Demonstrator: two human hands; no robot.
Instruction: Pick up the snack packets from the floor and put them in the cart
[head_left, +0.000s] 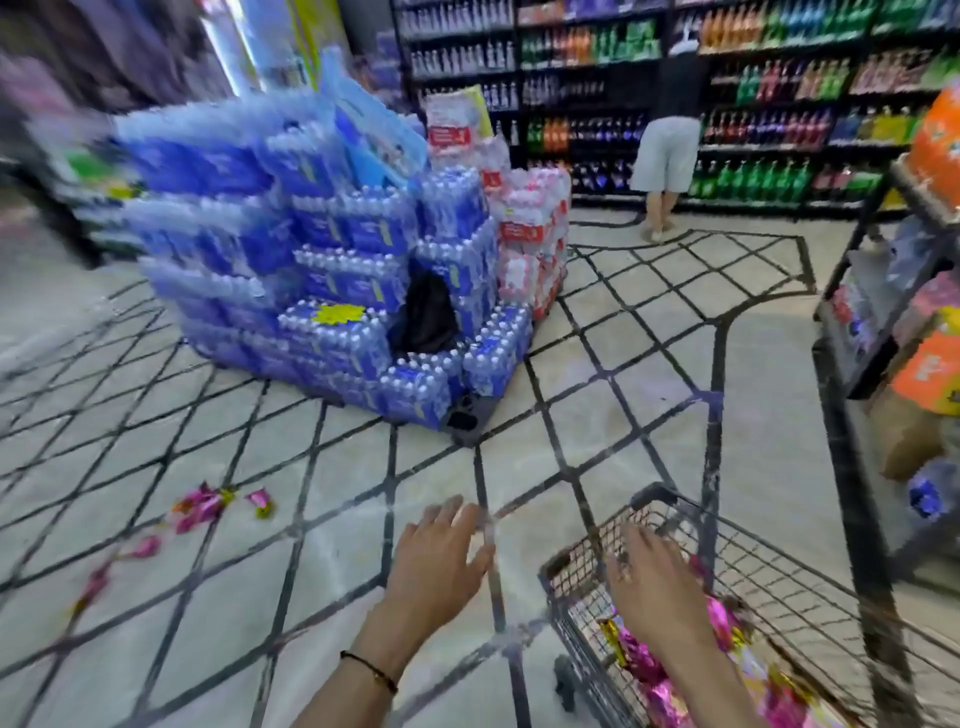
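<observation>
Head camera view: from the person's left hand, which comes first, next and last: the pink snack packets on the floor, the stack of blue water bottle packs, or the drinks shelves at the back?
1. The pink snack packets on the floor, to the left of the left hand.
2. The stack of blue water bottle packs, ahead in mid-aisle.
3. The drinks shelves, along the far wall.

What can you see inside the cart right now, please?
Shiny pink and gold snack packets lie in the cart; the right hand hovering above covers part of the pile.
</observation>
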